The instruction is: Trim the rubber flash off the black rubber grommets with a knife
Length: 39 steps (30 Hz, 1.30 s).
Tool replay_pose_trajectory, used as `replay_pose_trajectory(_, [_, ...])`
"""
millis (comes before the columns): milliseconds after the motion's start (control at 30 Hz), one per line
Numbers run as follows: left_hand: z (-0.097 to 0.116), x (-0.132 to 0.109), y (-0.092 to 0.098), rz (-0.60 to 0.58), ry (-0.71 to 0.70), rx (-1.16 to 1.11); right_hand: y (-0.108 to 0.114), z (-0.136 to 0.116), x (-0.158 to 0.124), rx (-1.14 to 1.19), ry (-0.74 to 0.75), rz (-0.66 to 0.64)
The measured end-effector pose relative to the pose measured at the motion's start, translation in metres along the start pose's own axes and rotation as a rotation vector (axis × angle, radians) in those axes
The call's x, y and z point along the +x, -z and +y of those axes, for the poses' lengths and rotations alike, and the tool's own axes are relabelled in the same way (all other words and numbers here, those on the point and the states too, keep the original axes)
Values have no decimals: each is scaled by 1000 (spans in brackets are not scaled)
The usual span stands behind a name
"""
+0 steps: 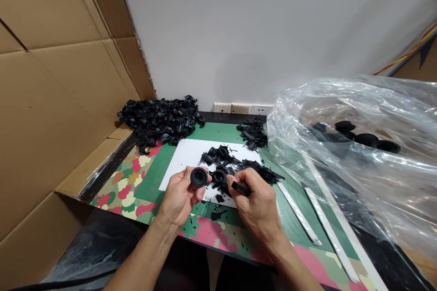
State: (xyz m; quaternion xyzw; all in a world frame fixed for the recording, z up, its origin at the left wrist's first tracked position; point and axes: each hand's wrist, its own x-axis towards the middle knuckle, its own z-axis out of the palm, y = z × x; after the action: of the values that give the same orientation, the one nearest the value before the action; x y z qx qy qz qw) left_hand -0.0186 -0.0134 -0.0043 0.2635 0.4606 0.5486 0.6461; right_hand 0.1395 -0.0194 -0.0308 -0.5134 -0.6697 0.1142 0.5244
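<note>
The left grip [178, 196] pinches a round black rubbery part [198, 177]; right of it, the right grip [257, 200] clutches a black piece [241, 188]; scraps [222, 152] lie just beyond both.

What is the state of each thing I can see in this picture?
Left hand: closed on round black part.
Round black part: held, hollow face toward the camera.
Right hand: closed on dark item.
Dark item: gripped, partly hidden.
White sheet: flat, partly covered by black scraps.
Black heap: loosely piled.
Clear plastic: crumpled, round black pieces showing through.
Wall sockets: nothing visibly plugged in.
</note>
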Motion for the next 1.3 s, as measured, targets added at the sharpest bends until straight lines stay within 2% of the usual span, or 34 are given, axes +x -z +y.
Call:
replay_pose_trajectory(367, [2, 2, -1, -40, 62, -45, 7, 3, 2, 126, -113, 63])
replay_pose_trajectory(533, [1, 4, 1, -65, 85, -73, 10, 2, 3, 220, -99, 51])
replay_pose_trajectory(767, [-1, 4, -1, -28, 40, -68, 10, 0, 0, 203, -138, -97])
replay_pose_trajectory(900, [-1, 5, 0, -20, 70, -59, 8, -2, -1, 199, -151, -127])
replay_pose_trajectory(1133, [2, 6, -1, 6, 146, -92, 5, 2, -3, 229, -168, -93])
replay_pose_trajectory(1300, [3, 6, -3, 6, 173, -106, 8, 2, -2, 259, -123, -45])
